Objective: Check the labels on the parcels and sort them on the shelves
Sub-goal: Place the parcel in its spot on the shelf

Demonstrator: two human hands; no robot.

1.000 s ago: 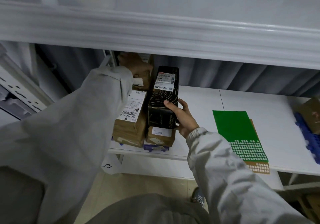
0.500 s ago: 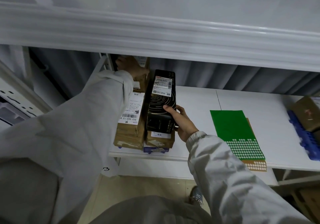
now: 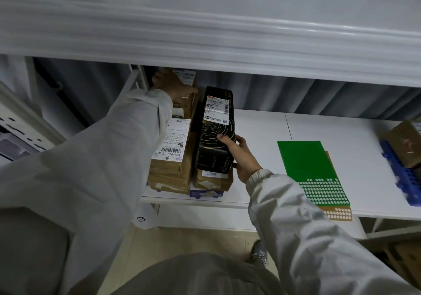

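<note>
The right hand (image 3: 241,158) gripped the tall black spiral-patterned carton (image 3: 216,130), lowered since a second before onto the left-hand brown parcels (image 3: 173,158), nearly shelved. The left hand (image 3: 170,85) rested on a far cardboard box (image 3: 185,99), grip unclear.

You have a long black parcel (image 3: 216,133) with gold concentric rings and a white shipping label near its far end; it lies lengthwise on top of a small brown carton (image 3: 214,179) near the front edge of the white shelf (image 3: 262,130), at its left end. Just left of it sits a taller brown carton (image 3: 172,169) with a barcode label reading 502-602-12, touching its side. Behind that, at the shelf's back left corner, stands another brown labelled carton (image 3: 188,87).
</note>
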